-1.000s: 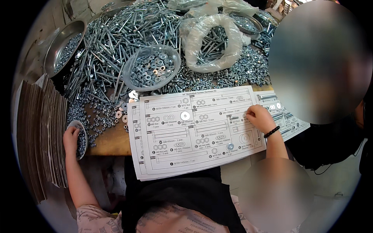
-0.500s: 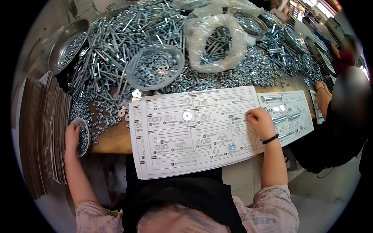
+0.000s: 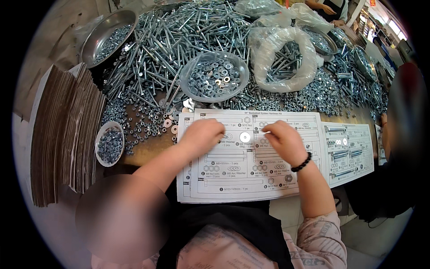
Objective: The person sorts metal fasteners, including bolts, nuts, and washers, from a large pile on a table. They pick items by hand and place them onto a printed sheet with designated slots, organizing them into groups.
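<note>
A printed card of hardware drawings (image 3: 233,157) lies across the table's front edge, with more sheets beneath it. Over its upper left part is my left hand (image 3: 202,138), fingers closed; whatever they pinch is too small to make out. My right hand (image 3: 286,142), a dark bead bracelet at its wrist, hovers over the upper right part with thumb and fingertips together. Any small piece in them is hidden. Between both hands a large flat washer (image 3: 244,137) rests on the card. A smaller washer (image 3: 288,178) sits near the lower right edge, beside my right wrist.
Piled bolts (image 3: 165,49) cover the back, beside a clear bowl of washers (image 3: 215,96) and a plastic bag of bolts (image 3: 260,74). At left stand a small bowl of small parts (image 3: 110,160) and stacked cardboard (image 3: 62,134). Another card with bolts (image 3: 358,157) lies at right, near another person.
My left hand has left the small bowl at left and come right, over the card. My right hand has shifted left across it. The whole view has also swung slightly.
</note>
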The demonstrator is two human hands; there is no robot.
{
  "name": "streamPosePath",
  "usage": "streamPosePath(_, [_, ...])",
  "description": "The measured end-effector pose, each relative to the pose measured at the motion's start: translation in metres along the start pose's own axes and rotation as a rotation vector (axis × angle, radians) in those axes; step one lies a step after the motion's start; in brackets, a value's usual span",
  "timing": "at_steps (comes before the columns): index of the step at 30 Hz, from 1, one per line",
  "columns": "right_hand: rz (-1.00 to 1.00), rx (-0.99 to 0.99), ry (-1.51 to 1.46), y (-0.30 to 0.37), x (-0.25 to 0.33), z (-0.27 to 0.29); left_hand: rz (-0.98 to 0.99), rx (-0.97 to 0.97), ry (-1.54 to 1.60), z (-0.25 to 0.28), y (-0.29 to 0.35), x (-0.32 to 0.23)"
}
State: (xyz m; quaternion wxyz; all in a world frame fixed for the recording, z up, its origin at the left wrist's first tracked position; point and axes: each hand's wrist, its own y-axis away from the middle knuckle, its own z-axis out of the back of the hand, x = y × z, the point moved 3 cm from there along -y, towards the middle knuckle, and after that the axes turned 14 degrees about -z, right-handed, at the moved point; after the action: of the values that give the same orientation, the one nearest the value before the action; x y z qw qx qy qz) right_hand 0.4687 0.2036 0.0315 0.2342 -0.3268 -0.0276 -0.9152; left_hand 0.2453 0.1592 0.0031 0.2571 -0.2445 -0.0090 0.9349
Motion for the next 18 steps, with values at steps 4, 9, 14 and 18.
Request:
streamPosePath(4, [0.055, 0.095, 0.111, -0.011, 0.018, -0.040, -0.078, -0.084, -0.075, -0.017, -0.005, -0.004])
streamPosePath(9, [0.116, 0.159, 0.256, -0.013, 0.027, -0.063, -0.068, -0.278, -0.093, -0.009, 0.010, -0.002])
streamPosePath(14, [0.139, 0.184, 0.320, -0.008, 0.028, -0.068, -0.133, -0.104, -0.173, -0.010, 0.028, -0.004])
streamPosePath(18, [0.121, 0.174, 0.356, -0.005, 0.030, -0.068, -0.163, -0.166, -0.245, -0.013, 0.035, -0.006])
